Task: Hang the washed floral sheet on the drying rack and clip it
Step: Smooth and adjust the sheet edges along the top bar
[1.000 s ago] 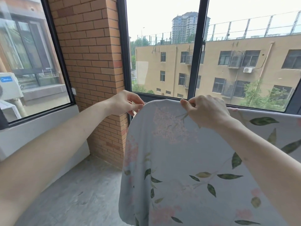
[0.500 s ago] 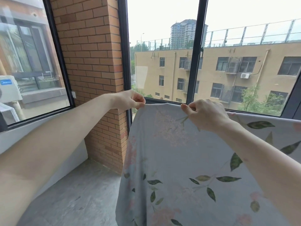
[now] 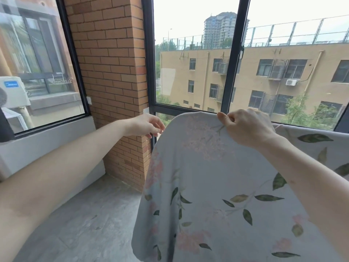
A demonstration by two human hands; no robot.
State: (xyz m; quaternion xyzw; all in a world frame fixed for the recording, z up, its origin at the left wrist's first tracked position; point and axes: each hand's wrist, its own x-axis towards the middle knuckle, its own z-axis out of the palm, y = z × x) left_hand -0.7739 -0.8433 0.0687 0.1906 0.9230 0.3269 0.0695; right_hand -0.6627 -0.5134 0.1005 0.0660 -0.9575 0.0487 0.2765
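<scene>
Now the right hand [image 3: 247, 127] alone pinches the floral sheet [image 3: 207, 186] at its draped top edge; the left hand [image 3: 146, 125], fingers loosely spread, hovers just beside the sheet's left end. Unclipped, the hanging weight could drag it floorward.

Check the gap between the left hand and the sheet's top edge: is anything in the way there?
Nothing visible is. The left hand hangs open just left of the floral sheet, with only air and the brick pillar behind. The right hand pinches the top edge. No rack or clip is in view.
</scene>
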